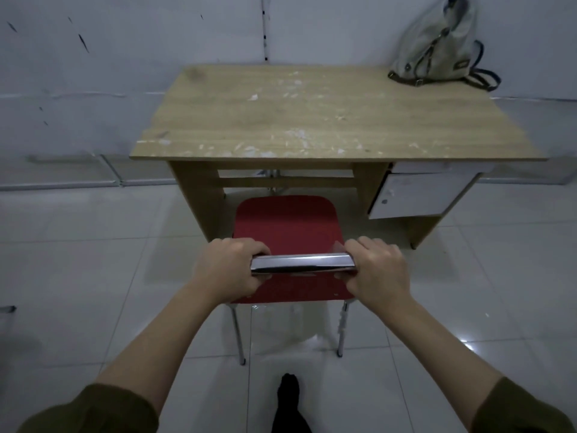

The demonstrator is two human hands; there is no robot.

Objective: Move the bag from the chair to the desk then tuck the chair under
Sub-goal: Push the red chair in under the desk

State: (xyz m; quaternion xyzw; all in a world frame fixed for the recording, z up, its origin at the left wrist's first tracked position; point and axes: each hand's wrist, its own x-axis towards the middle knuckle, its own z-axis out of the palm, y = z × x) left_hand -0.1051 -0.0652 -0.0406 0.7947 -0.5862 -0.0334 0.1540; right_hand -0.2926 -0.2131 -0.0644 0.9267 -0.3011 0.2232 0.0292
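— So, the bag [437,48] sits on the desk [312,120] at its far right corner, leaning on the wall [125,42] — that half looks done. We're on the chair [287,226] now.

— Right. Our left hand [226,270] and right hand [376,270] each wrap an end of the chrome top bar [303,264], fingers curled tight around it.

— We should push evenly with both, or the chair will likely swing toward the drawer [418,195] on the right.

— Agreed — aim the seat straight at the open gap between the desk's left panel and that drawer.

— And the floor [93,260]?

— Glossy white tile, so we'd expect the legs to slide easily. The desktop is scuffed with pale flecks; the room is dim and bare.
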